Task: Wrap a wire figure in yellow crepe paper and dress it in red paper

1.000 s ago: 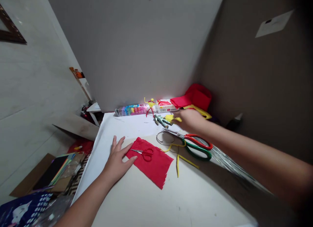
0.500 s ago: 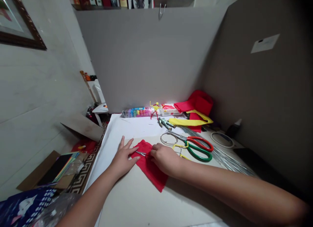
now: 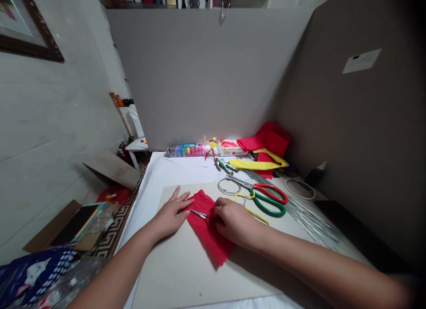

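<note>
Scissors [image 3: 199, 213] clenched in my right hand [image 3: 233, 220] — my left hand [image 3: 171, 215] lies flat, released, just beside them on red paper [image 3: 213, 243].

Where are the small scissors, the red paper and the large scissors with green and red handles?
small scissors [image 3: 199, 213]: head view, on the bare blades.
red paper [image 3: 213, 242]: head view, on its lower middle.
large scissors [image 3: 248, 186]: head view, at the pivot.
</note>
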The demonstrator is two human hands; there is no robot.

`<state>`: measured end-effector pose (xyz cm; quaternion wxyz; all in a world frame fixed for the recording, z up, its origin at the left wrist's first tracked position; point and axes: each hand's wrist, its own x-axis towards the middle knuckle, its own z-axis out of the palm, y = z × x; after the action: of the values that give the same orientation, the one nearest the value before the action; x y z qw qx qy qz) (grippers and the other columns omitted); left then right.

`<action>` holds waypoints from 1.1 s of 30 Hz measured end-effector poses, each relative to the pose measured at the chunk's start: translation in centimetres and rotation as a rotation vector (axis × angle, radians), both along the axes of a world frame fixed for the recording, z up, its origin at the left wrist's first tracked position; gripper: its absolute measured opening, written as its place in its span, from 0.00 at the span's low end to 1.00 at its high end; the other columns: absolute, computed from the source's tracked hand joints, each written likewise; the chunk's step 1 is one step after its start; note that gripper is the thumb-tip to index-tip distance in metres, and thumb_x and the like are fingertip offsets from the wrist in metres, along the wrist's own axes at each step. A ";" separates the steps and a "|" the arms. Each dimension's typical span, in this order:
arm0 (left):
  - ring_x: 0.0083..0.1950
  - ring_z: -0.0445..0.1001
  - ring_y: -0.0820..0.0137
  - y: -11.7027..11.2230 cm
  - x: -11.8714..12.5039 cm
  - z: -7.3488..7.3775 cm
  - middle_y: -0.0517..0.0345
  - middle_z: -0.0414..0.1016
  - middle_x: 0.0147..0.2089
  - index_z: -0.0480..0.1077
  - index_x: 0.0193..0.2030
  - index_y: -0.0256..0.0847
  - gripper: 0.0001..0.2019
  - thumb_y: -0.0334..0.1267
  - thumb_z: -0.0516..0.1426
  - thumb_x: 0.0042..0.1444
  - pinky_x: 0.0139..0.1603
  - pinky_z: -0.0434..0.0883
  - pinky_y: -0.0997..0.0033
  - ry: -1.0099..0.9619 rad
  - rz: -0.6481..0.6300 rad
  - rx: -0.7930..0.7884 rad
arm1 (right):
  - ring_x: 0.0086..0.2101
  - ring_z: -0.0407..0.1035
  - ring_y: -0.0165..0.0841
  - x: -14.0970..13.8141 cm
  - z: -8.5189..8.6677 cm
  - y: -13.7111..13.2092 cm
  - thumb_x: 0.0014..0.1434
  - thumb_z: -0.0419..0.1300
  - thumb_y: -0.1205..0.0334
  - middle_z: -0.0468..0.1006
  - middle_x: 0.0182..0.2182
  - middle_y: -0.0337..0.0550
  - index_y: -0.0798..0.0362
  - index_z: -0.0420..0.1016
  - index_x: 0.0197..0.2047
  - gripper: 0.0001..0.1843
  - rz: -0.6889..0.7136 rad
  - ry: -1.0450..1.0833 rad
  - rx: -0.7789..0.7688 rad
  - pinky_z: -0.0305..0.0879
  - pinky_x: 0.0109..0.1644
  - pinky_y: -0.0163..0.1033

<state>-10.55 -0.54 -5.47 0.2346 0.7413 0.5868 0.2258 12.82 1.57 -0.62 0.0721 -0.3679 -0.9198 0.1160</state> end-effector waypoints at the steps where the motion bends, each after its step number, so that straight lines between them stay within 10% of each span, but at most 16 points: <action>1: 0.71 0.31 0.61 0.1 -0.1 0.0 0.61 0.55 0.67 0.66 0.59 0.47 0.22 0.38 0.50 0.57 0.67 0.49 0.50 -0.008 -0.002 -0.007 | 0.35 0.68 0.34 0.0 -0.2 0.0 0.52 0.54 0.68 0.73 0.34 0.48 0.56 0.76 0.32 0.09 -0.003 0.008 -0.001 0.60 0.34 0.34; 15: 0.70 0.43 0.62 -0.8 2.4 1.2 0.54 0.66 0.61 0.73 0.50 0.40 0.16 0.33 0.52 0.56 0.65 0.57 0.56 0.006 -0.117 0.300 | 0.36 0.65 0.34 0.7 -1.5 -2.1 0.47 0.54 0.72 0.73 0.34 0.46 0.55 0.71 0.32 0.08 0.239 0.087 0.004 0.61 0.36 0.33; 20: 0.71 0.39 0.63 -1.3 3.3 1.2 0.57 0.57 0.67 0.65 0.59 0.45 0.20 0.37 0.46 0.62 0.66 0.54 0.56 0.188 -0.214 0.185 | 0.36 0.63 0.35 0.6 -1.5 -2.4 0.49 0.52 0.74 0.75 0.34 0.46 0.56 0.70 0.35 0.10 0.313 0.082 0.038 0.60 0.37 0.36; 33: 0.71 0.39 0.61 0.7 0.2 -0.1 0.47 0.54 0.68 0.61 0.62 0.34 0.25 0.44 0.43 0.64 0.67 0.50 0.57 0.284 0.043 0.153 | 0.35 0.62 0.36 1.1 -1.7 -3.2 0.58 0.50 0.71 0.73 0.34 0.48 0.56 0.69 0.35 0.07 0.383 0.028 0.134 0.58 0.38 0.38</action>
<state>-10.30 0.18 -5.61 0.0871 0.7688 0.6109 0.1679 13.91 -1.58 -2.36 0.0857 -0.1789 -0.9775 0.0712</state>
